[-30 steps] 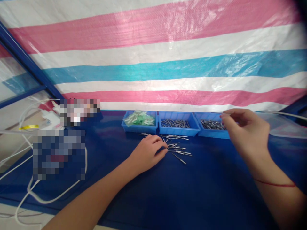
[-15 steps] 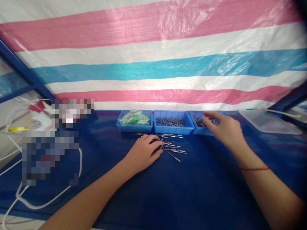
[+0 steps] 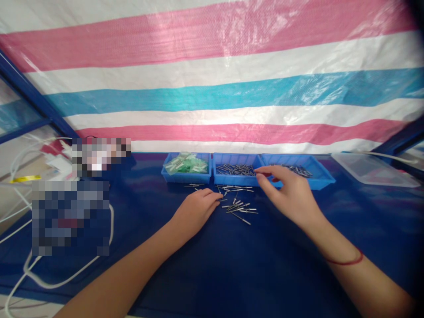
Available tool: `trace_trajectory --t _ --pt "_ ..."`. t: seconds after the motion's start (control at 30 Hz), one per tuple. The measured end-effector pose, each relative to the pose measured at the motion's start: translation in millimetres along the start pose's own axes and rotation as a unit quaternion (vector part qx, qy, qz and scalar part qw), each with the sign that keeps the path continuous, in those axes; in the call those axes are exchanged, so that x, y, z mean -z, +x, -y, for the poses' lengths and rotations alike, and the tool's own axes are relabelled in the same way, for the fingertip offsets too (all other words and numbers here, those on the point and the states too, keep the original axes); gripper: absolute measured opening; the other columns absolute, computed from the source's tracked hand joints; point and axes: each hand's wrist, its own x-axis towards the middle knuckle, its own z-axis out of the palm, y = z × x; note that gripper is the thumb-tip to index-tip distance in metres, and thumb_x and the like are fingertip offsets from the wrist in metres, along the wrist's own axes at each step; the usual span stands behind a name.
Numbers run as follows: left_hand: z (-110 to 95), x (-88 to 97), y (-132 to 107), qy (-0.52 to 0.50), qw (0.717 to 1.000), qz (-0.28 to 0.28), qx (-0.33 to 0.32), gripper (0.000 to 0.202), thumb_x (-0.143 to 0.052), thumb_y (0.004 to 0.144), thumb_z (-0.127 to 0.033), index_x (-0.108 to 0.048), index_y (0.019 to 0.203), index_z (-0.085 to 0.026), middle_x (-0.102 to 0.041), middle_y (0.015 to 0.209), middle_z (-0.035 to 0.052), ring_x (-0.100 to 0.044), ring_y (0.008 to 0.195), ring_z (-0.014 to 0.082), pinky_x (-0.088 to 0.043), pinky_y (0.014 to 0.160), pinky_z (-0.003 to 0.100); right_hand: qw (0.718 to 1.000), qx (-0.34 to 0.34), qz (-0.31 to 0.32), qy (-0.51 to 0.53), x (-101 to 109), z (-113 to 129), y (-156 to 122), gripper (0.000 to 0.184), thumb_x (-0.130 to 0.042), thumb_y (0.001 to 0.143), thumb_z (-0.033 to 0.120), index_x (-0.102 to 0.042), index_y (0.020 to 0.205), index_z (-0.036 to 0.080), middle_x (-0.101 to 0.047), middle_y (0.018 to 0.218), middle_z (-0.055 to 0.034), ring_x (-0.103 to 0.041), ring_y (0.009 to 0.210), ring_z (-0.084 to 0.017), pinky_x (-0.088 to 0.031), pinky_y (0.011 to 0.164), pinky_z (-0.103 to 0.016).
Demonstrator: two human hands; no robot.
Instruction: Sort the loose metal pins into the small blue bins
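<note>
Several silver blind rivets [image 3: 239,206] lie in a loose heap on the blue table, with more in a row along the front of the bins. My left hand [image 3: 200,210] rests at the heap's left side, fingers pressed together, and a rivet [image 3: 223,200] pokes out at the fingertips. Over the front wall of the bins hovers my right hand [image 3: 289,194], thumb and fingers a little apart, with nothing visible between them. Behind it are the middle blue bin [image 3: 236,179] and the right blue bin [image 3: 319,180], both containing rivets.
The left blue bin [image 3: 187,178] holds small green-and-clear packets [image 3: 187,163]. A translucent plastic lid [image 3: 372,170] lies at the far right. White cables [image 3: 111,238] loop across the left side near blurred-out items. A striped sheet [image 3: 225,97] hangs behind the table.
My right hand has moved left and toward me, from over the right bin to the front of the middle one. My left hand's fingers have drawn together, uncovering more of the rivet heap.
</note>
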Motion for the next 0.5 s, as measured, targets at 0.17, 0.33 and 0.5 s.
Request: trace_trajectory --t 0.17,0.33,0.5 --pt "-3 -0.4 1 -0.163 0.98 -0.077 0.081 0.022 -0.058 0.088 -0.025 -0.067 0.107 -0.02 -0.07 0.095 0.0034 -0.065 0.085 0.016 -0.051 0.082 0.029 0.99 -0.016 0.104 0.098 -15 29 -14 0.021 -0.057 0.084 0.034 -0.07 0.093 0.02 -0.071 0.087 -0.0053 -0.064 0.077 -0.02 -0.05 0.07 -0.033" --pt "-14 -4.9 0 -0.323 0.932 -0.116 0.118 0.021 -0.062 0.084 -0.028 -0.067 0.103 -0.019 -0.071 0.096 0.0043 -0.067 0.084 0.0164 -0.054 0.077 0.028 0.949 -0.11 0.141 0.26 -25 45 -24 0.022 -0.061 0.082 0.041 -0.07 0.085 0.021 -0.072 0.084 -0.0044 -0.065 0.073 -0.019 -0.05 0.063 -0.031" --pt "-20 -8.2 -1 -0.362 0.915 -0.111 0.139 0.024 -0.067 0.08 -0.03 -0.066 0.1 -0.018 -0.071 0.094 0.0042 -0.068 0.083 0.0168 -0.054 0.076 0.027 0.923 -0.139 0.127 0.335 -27 51 -28 0.021 -0.063 0.081 0.04 -0.069 0.082 0.02 -0.071 0.085 -0.0042 -0.065 0.076 -0.019 -0.051 0.066 -0.03"
